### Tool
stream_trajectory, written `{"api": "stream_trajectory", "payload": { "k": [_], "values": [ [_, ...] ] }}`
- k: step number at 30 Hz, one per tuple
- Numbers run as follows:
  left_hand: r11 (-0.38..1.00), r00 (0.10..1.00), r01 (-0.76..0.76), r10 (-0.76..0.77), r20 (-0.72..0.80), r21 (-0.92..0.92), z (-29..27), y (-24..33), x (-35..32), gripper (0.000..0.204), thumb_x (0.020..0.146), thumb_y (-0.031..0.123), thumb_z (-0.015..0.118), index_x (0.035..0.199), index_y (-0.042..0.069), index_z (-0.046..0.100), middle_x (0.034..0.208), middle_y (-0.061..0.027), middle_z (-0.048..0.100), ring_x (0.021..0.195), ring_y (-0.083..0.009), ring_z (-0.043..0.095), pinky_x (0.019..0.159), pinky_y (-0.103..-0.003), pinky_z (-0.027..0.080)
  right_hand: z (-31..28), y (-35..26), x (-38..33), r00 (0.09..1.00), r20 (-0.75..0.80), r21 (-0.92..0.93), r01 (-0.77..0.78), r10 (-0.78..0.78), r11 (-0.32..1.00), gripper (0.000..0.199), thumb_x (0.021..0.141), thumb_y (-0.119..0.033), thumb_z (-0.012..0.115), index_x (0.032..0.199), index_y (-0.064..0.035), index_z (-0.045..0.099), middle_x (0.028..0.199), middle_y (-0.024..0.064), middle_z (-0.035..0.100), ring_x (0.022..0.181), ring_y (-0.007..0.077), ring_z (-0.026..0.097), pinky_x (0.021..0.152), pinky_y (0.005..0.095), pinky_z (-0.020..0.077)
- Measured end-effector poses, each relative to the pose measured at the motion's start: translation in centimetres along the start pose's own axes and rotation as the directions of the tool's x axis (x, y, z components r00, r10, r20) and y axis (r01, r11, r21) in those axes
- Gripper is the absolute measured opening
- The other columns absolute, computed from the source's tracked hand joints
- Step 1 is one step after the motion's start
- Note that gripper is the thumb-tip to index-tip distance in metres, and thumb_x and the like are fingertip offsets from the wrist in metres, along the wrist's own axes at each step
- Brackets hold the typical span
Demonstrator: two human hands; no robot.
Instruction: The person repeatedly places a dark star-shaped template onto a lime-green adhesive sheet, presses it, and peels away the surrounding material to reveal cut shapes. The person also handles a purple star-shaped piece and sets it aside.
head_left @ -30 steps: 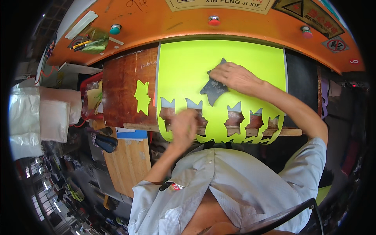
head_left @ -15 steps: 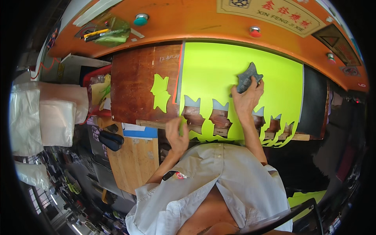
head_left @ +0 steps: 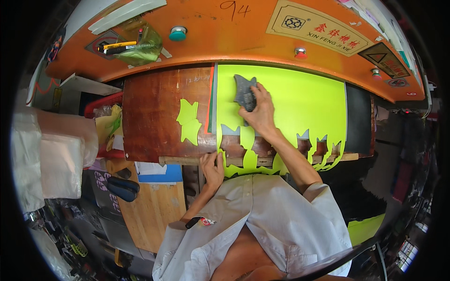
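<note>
My right hand [head_left: 260, 112] grips a dark grey cutting die [head_left: 244, 91] with a pointed, notched outline. It is over the upper left part of a bright yellow-green sheet [head_left: 300, 100], which has several cut-out holes along its near edge. At the sheet's near left corner, my left hand [head_left: 212, 169] has its fingers closed on the narrow edge strip. Yellow-green cut pieces [head_left: 189, 122] of a similar pointed shape lie on the brown board [head_left: 150, 112], left of the sheet.
Beyond the board rises an orange machine beam [head_left: 206, 40] with a green button [head_left: 177, 33] and a red button [head_left: 300, 53]. A green pouch [head_left: 145, 51] with pens hangs there. Left are a red bin [head_left: 93, 110], plastic bags [head_left: 61, 159] and a wooden table [head_left: 154, 206].
My right hand has carried the cutting die leftward across the sheet. My left hand has closed at the sheet's near left edge. The whole view has shifted slightly.
</note>
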State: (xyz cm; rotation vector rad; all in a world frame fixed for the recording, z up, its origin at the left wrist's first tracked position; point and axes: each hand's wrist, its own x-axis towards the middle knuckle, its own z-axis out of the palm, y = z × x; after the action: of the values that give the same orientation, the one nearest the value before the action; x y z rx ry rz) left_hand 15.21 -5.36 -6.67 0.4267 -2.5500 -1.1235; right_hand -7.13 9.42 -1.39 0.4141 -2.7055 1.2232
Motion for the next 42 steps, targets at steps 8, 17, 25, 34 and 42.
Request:
{"api": "stream_trajectory", "payload": {
  "k": [8,17,25,34,42],
  "values": [
    [1.000,0.998,-0.010,0.010,-0.058,0.001,0.3,-1.0,0.4,0.012,0.089,0.015,0.075,0.090,0.002,0.073,0.076,-0.0126,0.068,0.072,-0.0343,0.064,0.071,-0.044,0.045,5.6,-3.1,0.7,1.000,-0.009,-0.102,0.020,-0.021,0.995,0.068,0.071,-0.018,0.077,0.129,0.0135,0.060,0.146,0.0343,0.047,0.121,0.0477,0.052,0.103,0.0517,0.0481],
    [0.991,0.991,-0.033,0.050,-0.128,0.130,1.6,-0.3,1.8,0.010,0.089,0.014,0.076,0.086,0.005,0.073,0.071,-0.0128,0.067,0.065,-0.0339,0.063,0.066,-0.043,0.046,2.0,-1.4,0.2,0.993,0.020,-0.014,0.114,-0.114,0.993,0.059,0.082,-0.019,0.077,0.130,0.0117,0.059,0.147,0.0350,0.045,0.129,0.0481,0.047,0.109,0.0539,0.0411],
    [0.966,0.964,-0.085,0.142,-0.226,0.244,4.1,-0.3,8.9,0.018,0.092,0.020,0.075,0.081,0.006,0.072,0.070,-0.0154,0.067,0.064,-0.0370,0.063,0.062,-0.047,0.046,-11.4,10.2,0.9,0.925,-0.290,0.303,-0.157,0.247,0.940,0.018,0.103,-0.015,0.062,0.113,-0.0004,0.068,0.103,0.0089,0.068,0.090,0.0163,0.062,0.079,0.0323,0.0521],
    [0.996,0.984,0.072,-0.062,-0.164,0.055,7.3,1.0,19.6,0.041,0.101,0.034,0.065,0.077,0.000,0.061,0.072,-0.0242,0.061,0.068,-0.0460,0.060,0.064,-0.054,0.042,-28.0,18.5,14.0,0.614,-0.786,-0.007,0.101,-0.069,0.995,0.020,0.106,-0.016,0.060,0.104,0.0041,0.064,0.090,0.0087,0.063,0.086,0.0173,0.058,0.081,0.0313,0.0485],
    [0.998,0.969,0.054,-0.048,-0.242,0.020,7.9,3.9,25.8,0.042,0.100,0.036,0.064,0.078,0.000,0.063,0.063,-0.0239,0.056,0.061,-0.0452,0.057,0.061,-0.053,0.041,-26.7,17.5,8.4,0.851,-0.524,-0.009,-0.049,0.037,0.999,0.016,0.103,-0.013,0.062,0.097,0.0008,0.067,0.086,0.0124,0.065,0.076,0.0228,0.060,0.074,0.0360,0.0489]
  ]
}}
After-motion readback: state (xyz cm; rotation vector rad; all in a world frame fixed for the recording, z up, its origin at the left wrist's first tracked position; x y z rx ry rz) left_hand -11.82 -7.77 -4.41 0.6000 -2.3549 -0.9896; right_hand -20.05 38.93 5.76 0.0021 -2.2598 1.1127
